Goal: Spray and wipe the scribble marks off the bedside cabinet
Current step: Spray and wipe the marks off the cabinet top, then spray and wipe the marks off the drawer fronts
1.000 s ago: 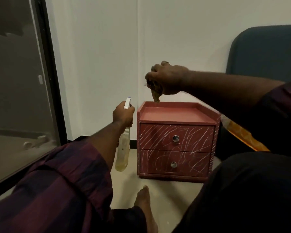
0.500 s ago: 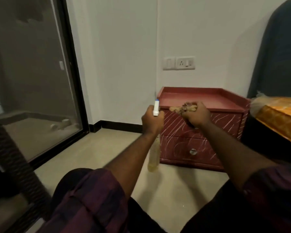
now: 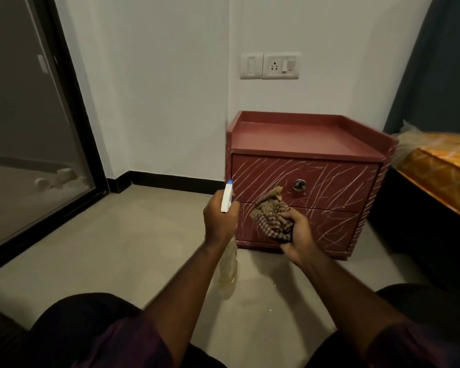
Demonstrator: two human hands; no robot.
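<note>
Left grip (image 3: 219,221): clenched around the neck of the spray bottle, back of the hand toward the camera.
Spray bottle (image 3: 227,272): roughly upright. Its white trigger head with a blue tip rises above the fist and aims at the cabinet's front left edge. The clear body holds yellowish liquid and hangs below the hand, above the floor.
Right grip (image 3: 299,237): grasping a bunched cloth, fingers curled around its lower part.
Cloth (image 3: 272,217): brown check, crumpled, one corner sticking up. It sits in front of the seam between the two drawers; whether it touches the wood I cannot tell.
Bedside cabinet (image 3: 303,136): red, two drawers, raised rim around the top, standing on the floor against the white wall.
Scribble marks (image 3: 337,181): white lines across both drawer fronts and down the right front edge.
Knob (image 3: 299,185): round metal, on the upper drawer, just right of the cloth's raised corner.
Floor (image 3: 117,248): pale and smooth.
Switch plate (image 3: 270,65): on the wall above the cabinet.
Glass door (image 3: 24,128): dark-framed, at the left.
Bed (image 3: 441,166): orange cover, just right of the cabinet.
</note>
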